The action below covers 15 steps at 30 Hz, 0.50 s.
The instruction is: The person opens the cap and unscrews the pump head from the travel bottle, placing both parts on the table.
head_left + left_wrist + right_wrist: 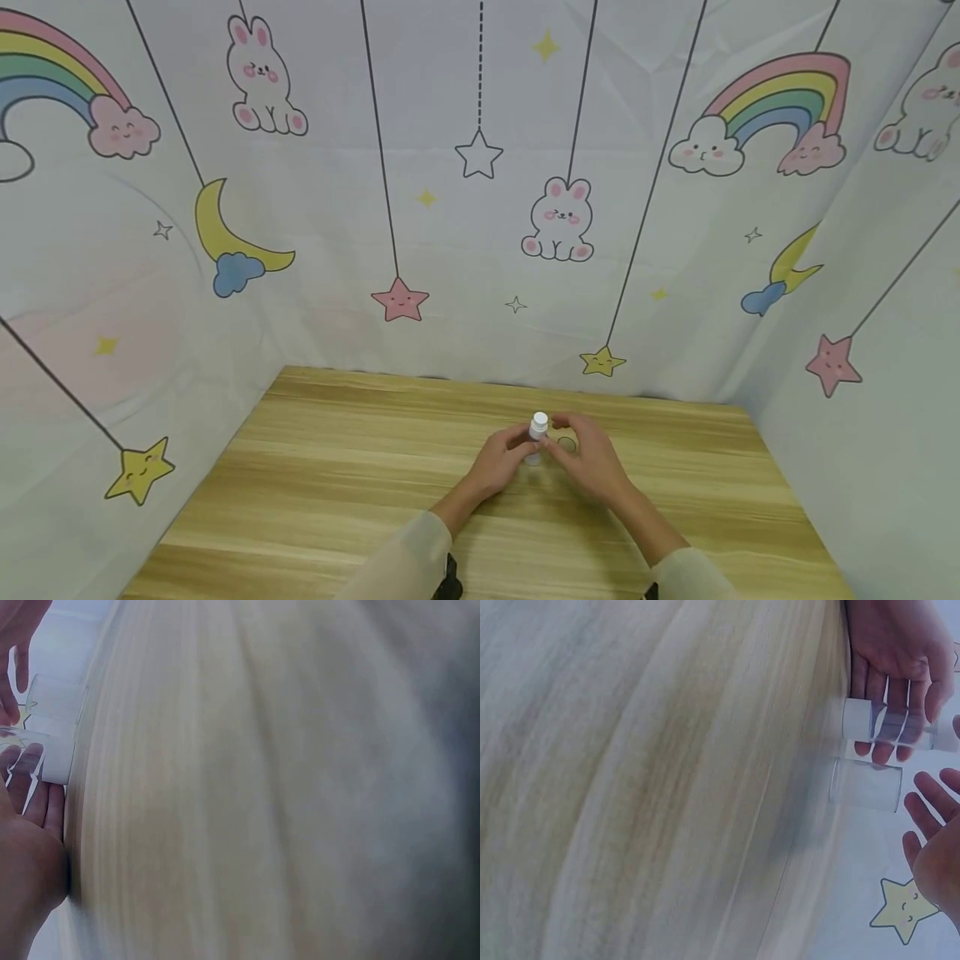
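A small bottle [538,432] with a white cap stands upright on the wooden table. My left hand [498,460] holds it from the left side; in the right wrist view the left hand's fingers [895,694] pass behind the bottle [858,719], with the thumb in front. My right hand [592,458] is at the bottle's right, its thumb close to the bottle and its index finger apart from the cap. Whether that thumb touches is unclear. Beside the bottle stands a clear, cup-like cylinder [868,784], partly framed by the right hand in the head view.
The wooden tabletop [337,467] spreads around both hands. A pale cloth [465,333] printed with rabbits, stars, moons and rainbows hangs behind the table and along both sides.
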Each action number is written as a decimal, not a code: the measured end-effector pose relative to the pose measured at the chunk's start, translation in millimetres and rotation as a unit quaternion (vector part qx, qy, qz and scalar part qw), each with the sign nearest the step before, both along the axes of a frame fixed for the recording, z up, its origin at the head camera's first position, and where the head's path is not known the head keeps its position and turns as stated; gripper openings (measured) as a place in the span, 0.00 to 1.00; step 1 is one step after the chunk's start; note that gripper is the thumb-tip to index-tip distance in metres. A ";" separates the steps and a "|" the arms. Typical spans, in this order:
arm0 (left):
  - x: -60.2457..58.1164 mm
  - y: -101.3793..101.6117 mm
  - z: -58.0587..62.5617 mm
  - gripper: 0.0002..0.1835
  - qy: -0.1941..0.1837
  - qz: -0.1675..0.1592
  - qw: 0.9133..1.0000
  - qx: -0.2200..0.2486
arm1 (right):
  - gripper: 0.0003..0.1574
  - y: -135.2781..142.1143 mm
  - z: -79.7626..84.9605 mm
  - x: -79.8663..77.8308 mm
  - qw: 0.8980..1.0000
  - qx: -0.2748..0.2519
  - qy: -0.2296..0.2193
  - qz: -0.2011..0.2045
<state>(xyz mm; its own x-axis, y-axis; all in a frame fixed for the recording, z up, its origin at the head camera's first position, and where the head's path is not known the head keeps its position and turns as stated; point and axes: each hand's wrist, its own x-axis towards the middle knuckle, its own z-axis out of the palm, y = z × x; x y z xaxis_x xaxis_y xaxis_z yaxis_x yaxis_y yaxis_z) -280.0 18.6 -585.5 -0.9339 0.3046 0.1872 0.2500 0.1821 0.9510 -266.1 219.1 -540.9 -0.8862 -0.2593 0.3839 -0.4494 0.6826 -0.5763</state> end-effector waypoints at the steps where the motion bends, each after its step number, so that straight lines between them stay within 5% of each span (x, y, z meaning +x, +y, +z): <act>1: -0.2 0.1 -0.4 0.21 0.001 -0.002 1.000 0.000 | 0.30 -0.1 0.6 0.1 1.000 -0.001 0.002 0.000; 15: -2.0 -3.1 -0.8 0.22 0.009 -0.014 1.000 -0.020 | 0.26 -10.5 9.6 -4.3 0.999 -0.038 0.020 0.011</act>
